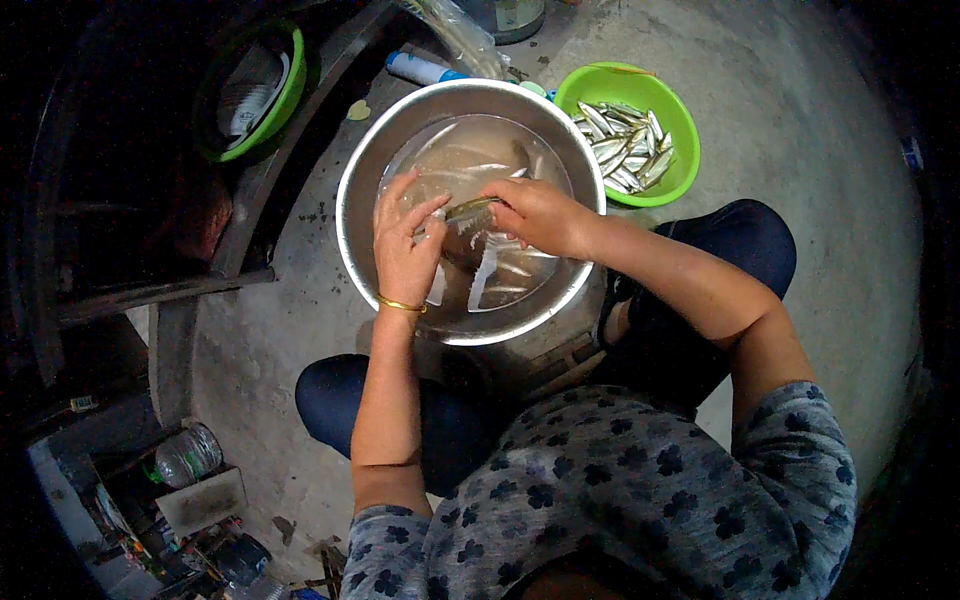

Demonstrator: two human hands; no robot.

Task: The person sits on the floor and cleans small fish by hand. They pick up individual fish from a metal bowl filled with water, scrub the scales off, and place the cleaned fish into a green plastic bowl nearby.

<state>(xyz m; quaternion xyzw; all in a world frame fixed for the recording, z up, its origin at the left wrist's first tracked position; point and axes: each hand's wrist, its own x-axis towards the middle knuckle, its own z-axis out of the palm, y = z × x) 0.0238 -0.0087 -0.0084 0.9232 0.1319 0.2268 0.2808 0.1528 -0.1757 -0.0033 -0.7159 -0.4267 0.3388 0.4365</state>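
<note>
A wide metal basin (358, 259) of cloudy water stands on the floor, with several small silvery fish (511, 270) in it. Over the water, my right hand (536, 214) pinches one end of a small fish (472, 204) between thumb and fingers. My left hand (409, 236) is at the fish's other end, fingers spread, its thumb and index finger close around that end; whether they grip it is unclear. Right of the basin, a green plastic bowl (688, 154) holds a heap of small silvery fish (626, 150).
A clear plastic bag (469, 37) and a blue-and-white tube-shaped container (420, 69) lie behind the basin. At left, another green basin (298, 82) sits beyond a dark ledge. A large clear plastic bottle (187, 455) lies at lower left. My knees flank the basin's near side.
</note>
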